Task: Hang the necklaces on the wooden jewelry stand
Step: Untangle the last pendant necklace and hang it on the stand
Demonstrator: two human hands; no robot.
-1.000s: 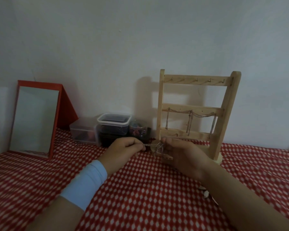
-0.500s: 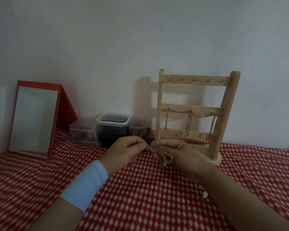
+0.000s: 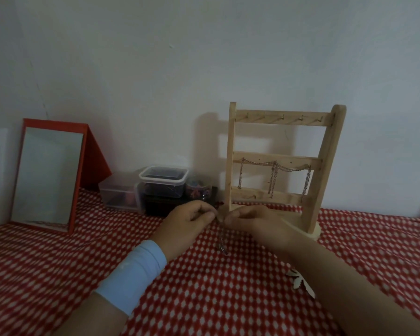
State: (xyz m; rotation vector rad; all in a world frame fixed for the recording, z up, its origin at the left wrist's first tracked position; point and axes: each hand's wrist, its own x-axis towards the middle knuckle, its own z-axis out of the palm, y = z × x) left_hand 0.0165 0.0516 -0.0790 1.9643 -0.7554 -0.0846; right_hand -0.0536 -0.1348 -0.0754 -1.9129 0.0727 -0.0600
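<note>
The wooden jewelry stand [image 3: 325,146] stands upright on the red checked cloth, close to the wall. Silver chains [image 3: 274,175] hang in loops from its middle bar; the top row of hooks is bare. Just in front of the stand's left post, my left hand [image 3: 187,224] and my right hand [image 3: 252,221] meet fingertip to fingertip, each pinching one end of a thin silver necklace [image 3: 221,246]. The necklace hangs down between them in a short loop over the cloth. A pale blue band wraps my left wrist.
A red-framed mirror [image 3: 46,175] leans at the left. Clear plastic containers [image 3: 163,183] and a small jar [image 3: 199,190] sit against the wall, left of the stand. A pale wooden leaf-shaped piece [image 3: 301,283] lies on the cloth beside my right forearm.
My hands came together from a stretched-out hold. The necklace, first taut between them, now droops in a loop below my fingertips.
</note>
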